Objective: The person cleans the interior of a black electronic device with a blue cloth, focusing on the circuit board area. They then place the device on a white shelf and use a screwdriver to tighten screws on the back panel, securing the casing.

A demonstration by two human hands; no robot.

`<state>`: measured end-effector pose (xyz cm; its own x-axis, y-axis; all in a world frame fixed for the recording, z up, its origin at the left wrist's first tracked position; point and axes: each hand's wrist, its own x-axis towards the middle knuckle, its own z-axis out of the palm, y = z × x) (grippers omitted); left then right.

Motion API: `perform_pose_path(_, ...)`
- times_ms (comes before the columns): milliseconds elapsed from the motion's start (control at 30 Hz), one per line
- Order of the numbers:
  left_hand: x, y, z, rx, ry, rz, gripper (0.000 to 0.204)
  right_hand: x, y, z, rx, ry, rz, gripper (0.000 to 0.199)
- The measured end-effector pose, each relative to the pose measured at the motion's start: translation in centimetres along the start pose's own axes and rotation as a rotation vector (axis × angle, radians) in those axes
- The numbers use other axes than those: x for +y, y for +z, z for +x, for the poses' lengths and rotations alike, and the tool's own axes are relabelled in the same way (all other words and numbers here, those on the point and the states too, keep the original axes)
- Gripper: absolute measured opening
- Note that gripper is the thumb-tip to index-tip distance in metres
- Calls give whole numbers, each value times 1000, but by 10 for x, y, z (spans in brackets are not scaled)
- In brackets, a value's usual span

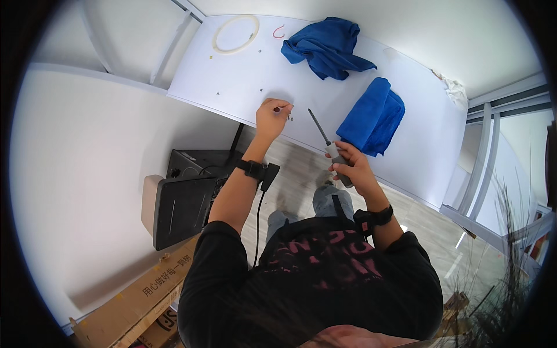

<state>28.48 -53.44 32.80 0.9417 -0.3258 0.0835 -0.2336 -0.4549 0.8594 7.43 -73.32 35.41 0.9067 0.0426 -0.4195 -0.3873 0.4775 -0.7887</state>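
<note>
White tabletop fills the upper middle of the head view, with pale walls around it and grey plank floor under the near edge.

I'm looking down at my left hand, resting at the table's near edge with its fingertips pinched narrow on a tiny screw. It's so small I can only just make it out. I judge it light, hard and slippery, easy to drop, best taken between the pads of thumb and forefinger.

My right hand is wrapped shut round the grey handle of a screwdriver, off the table's edge, dark shaft pointing up over the tabletop. It looks stiff and light, and the handle is the place to hold it.

Counting now: one screwdriver; one screw in the fingers, plus four or so loose specks scattered farther back, too small to name for sure. Two blue cloths, one crumpled, one folded just right of the shaft tip, both soft. One pale ring of tubing and one small red hook at the far end.
</note>
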Motion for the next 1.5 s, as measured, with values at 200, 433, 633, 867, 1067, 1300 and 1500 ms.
perform_pose_path(200,47,-53,-34,-74,-533,-927,16,-10,28,1,-89,-101,-144,56)
perform_pose_path(433,29,-116,-91,-12,-531,-1216,16,2,74,23,-276,-105,-317,48)
perform_pose_path(633,12,-170,-148,142,-526,-1223,14,14,122,29,-436,-64,-425,44)
perform_pose_path(867,-10,-215,-217,325,-499,-1162,15,34,178,30,-639,-196,-584,44)
perform_pose_path(1067,-40,-238,-277,460,-468,-1142,15,57,223,22,-708,-204,-722,43)
perform_pose_path(1300,-80,-296,-363,571,-584,-945,15,111,306,-1,-736,-518,-966,40)
perform_pose_path(1500,-112,-319,-424,630,-549,-933,15,159,342,-22,-704,-250,-983,39)
